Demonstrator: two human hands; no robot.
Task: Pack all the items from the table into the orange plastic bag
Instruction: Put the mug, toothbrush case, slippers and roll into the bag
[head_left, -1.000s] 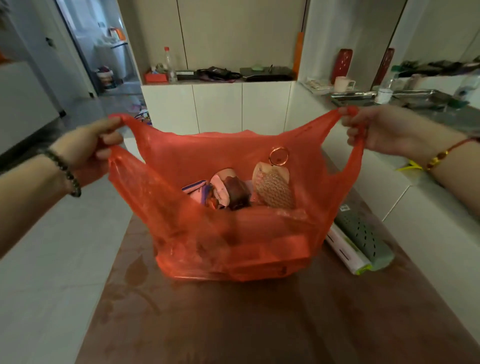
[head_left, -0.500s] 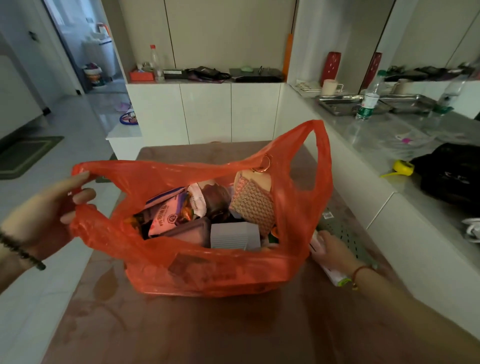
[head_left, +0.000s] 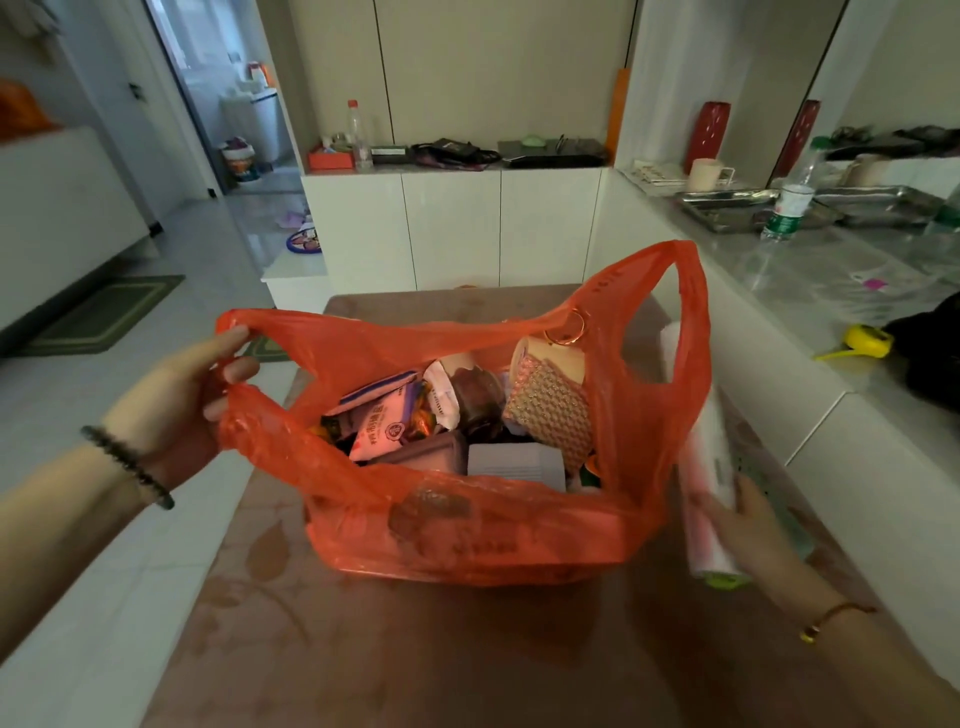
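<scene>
Lying with its long axis running away from the viewer, the white cylindrical roll with a green end cap (head_left: 707, 478) sits right of the translucent orange plastic bag (head_left: 467, 525) on the brown counter (head_left: 415, 649), now raised. The right hand (head_left: 748, 525) has its grip closed on it; the left hand (head_left: 176, 405) pinches a bag handle.
</scene>
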